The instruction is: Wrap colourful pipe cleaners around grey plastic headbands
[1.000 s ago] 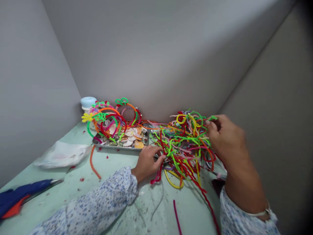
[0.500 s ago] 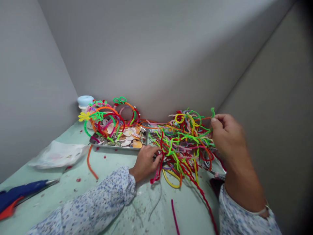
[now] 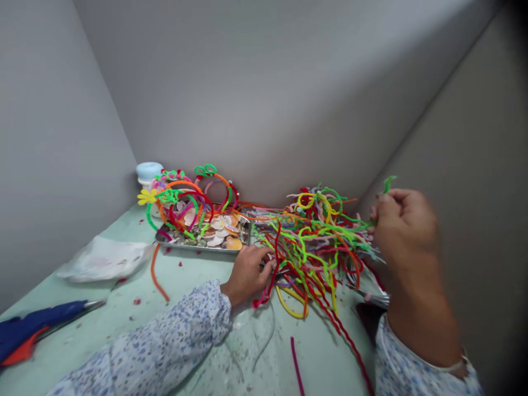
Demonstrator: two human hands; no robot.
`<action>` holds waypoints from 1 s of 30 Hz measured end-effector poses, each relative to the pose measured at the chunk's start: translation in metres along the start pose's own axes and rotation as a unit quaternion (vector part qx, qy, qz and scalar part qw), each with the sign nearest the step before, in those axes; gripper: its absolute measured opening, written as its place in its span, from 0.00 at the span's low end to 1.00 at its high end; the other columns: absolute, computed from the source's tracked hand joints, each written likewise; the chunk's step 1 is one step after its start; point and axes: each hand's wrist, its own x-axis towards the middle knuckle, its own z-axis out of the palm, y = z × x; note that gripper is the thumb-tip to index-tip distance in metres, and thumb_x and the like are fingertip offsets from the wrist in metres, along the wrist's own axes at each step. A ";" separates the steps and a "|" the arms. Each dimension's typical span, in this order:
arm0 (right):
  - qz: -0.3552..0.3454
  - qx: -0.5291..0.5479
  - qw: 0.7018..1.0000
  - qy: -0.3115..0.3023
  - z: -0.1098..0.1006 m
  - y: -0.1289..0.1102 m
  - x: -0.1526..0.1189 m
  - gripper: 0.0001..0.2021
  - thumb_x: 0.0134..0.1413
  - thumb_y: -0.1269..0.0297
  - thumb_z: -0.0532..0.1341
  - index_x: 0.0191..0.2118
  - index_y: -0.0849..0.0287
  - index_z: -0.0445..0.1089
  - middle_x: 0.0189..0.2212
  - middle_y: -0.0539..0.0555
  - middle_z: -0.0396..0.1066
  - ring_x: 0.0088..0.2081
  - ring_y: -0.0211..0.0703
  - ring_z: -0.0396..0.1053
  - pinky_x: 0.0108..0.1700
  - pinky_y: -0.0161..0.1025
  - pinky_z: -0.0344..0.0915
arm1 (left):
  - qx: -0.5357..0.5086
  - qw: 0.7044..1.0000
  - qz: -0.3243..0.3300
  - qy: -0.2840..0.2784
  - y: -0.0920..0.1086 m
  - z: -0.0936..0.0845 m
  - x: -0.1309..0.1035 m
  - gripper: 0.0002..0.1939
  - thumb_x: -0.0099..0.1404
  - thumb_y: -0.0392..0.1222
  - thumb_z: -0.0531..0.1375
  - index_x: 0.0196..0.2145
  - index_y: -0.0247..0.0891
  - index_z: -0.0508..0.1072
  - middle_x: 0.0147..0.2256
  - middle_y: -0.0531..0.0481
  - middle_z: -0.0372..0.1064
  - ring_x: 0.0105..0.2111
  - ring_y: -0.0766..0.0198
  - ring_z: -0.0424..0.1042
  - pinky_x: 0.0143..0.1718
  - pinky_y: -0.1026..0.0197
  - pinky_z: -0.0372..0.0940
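Note:
My right hand [image 3: 406, 228], raised at the right of the pile, is closed in a pinch. A bent green pipe cleaner [image 3: 389, 183] sticks up from its fingers. My left hand [image 3: 247, 275] rests low at the left edge of a tangled pile of pipe cleaners [image 3: 305, 245] in green, red, yellow, pink and orange. Its thumb and fingers close around a red pipe cleaner [image 3: 275, 264] there; the fingertips are partly hidden. A long twisted red strand [image 3: 350, 347] runs from the pile toward the front edge.
Left of the pile, a metal tray [image 3: 206, 248] holds shells and pebbles, with pipe-cleaner headbands [image 3: 181, 204] on it. A plastic bag [image 3: 105, 258], a blue glue gun [image 3: 49, 319] and a blue-lidded container [image 3: 149, 171] lie leftward. Grey partitions [image 3: 264, 110] enclose the table.
My right hand has moved right, away from the pile, drawing the green pipe cleaner along. The left hand has stayed at the pile's edge.

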 end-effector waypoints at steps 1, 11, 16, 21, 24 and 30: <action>-0.007 -0.028 1.000 0.002 0.001 0.000 0.000 0.12 0.57 0.54 0.53 0.40 0.56 0.66 0.24 0.48 0.65 0.20 0.36 0.61 0.24 0.35 0.55 | -0.002 1.000 -0.002 0.000 0.000 0.000 0.000 0.10 0.63 0.38 0.56 0.43 0.40 0.72 0.33 0.49 0.71 0.36 0.59 0.65 0.40 0.57 0.57; -0.033 0.000 0.926 -0.376 0.034 -0.011 -0.019 0.11 0.58 0.58 0.51 0.28 0.55 0.65 0.21 0.47 0.69 0.19 0.37 0.64 0.22 0.34 0.57 | -0.033 0.994 0.062 0.084 0.014 -0.007 -0.003 0.26 0.63 0.40 0.57 0.58 0.37 0.59 0.50 0.42 0.67 0.49 0.55 0.64 0.51 0.51 0.55; -0.024 0.057 0.882 -0.467 0.051 -0.027 -0.037 0.08 0.58 0.60 0.52 0.29 0.55 0.62 0.22 0.46 0.69 0.19 0.35 0.65 0.22 0.33 0.60 | -0.089 0.984 0.153 0.008 0.024 -0.005 -0.007 0.30 0.60 0.37 0.58 0.60 0.38 0.57 0.52 0.42 0.66 0.50 0.56 0.63 0.52 0.52 0.56; -0.017 0.076 0.869 -0.488 0.053 -0.032 -0.042 0.08 0.58 0.61 0.52 0.29 0.55 0.61 0.21 0.46 0.69 0.20 0.36 0.66 0.23 0.32 0.60 | -0.098 0.981 0.167 -0.018 0.024 -0.002 -0.005 0.16 0.63 0.41 0.58 0.50 0.40 0.69 0.45 0.45 0.72 0.45 0.58 0.66 0.48 0.53 0.57; -0.042 0.061 0.867 -0.492 0.054 -0.029 -0.042 0.09 0.58 0.61 0.51 0.29 0.55 0.62 0.21 0.46 0.69 0.20 0.36 0.65 0.23 0.32 0.59 | -0.081 0.980 0.183 -0.012 0.023 -0.001 -0.005 0.10 0.63 0.43 0.59 0.42 0.41 0.73 0.41 0.47 0.72 0.42 0.59 0.67 0.45 0.53 0.57; -0.124 -0.062 0.915 -0.378 0.038 -0.028 -0.030 0.10 0.57 0.61 0.53 0.29 0.56 0.67 0.20 0.46 0.67 0.21 0.36 0.61 0.24 0.34 0.53 | -0.048 0.983 0.173 -0.038 0.020 0.002 -0.005 0.07 0.64 0.39 0.57 0.37 0.39 0.74 0.38 0.47 0.72 0.40 0.59 0.66 0.44 0.54 0.57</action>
